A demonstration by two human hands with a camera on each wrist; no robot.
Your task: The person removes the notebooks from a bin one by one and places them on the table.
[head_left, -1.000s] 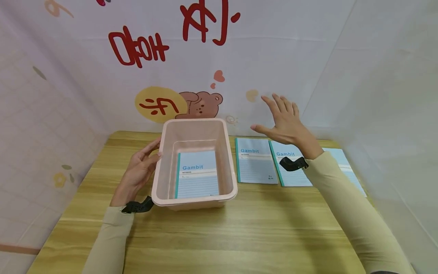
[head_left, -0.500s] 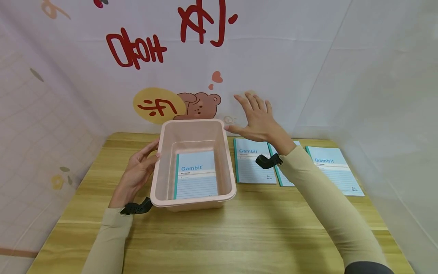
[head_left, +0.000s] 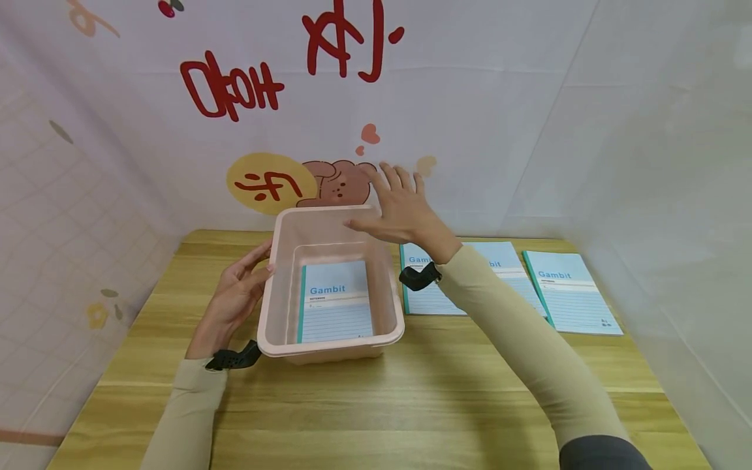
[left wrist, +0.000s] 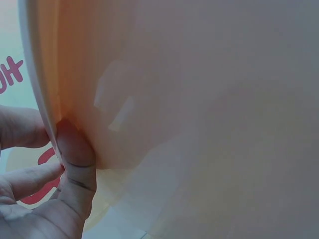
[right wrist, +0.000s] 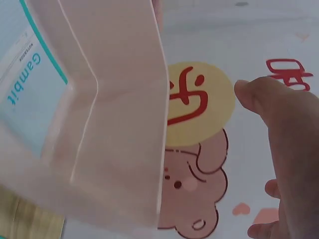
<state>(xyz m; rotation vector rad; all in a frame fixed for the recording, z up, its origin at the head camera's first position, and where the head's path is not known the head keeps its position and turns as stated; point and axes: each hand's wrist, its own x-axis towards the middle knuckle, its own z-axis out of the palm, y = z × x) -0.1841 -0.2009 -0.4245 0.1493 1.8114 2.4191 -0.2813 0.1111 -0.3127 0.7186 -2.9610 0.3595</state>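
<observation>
A pale pink plastic bin (head_left: 331, 350) stands on the wooden table, and one light blue Gambit notebook (head_left: 336, 307) lies inside it. My left hand (head_left: 231, 297) pinches the bin's left side near the rim; in the left wrist view the thumb (left wrist: 77, 154) presses one face of the wall and fingers wrap the other. My right hand (head_left: 402, 212), fingers spread and holding nothing, hovers over the bin's far right corner. In the right wrist view its thumb (right wrist: 261, 97) is apart from the bin wall (right wrist: 124, 119).
Right of the bin lie three more notebooks: one partly behind the right wrist (head_left: 425, 300), a middle one (head_left: 499, 258) partly under the sleeve, and one at the far right (head_left: 572, 294). A white printed curtain (head_left: 499, 130) rises behind the table (head_left: 352, 418).
My right hand has swept left from above the notebooks to the bin's far right corner, fingers still spread. The left hand and the bin stay put; the view shifts slightly.
</observation>
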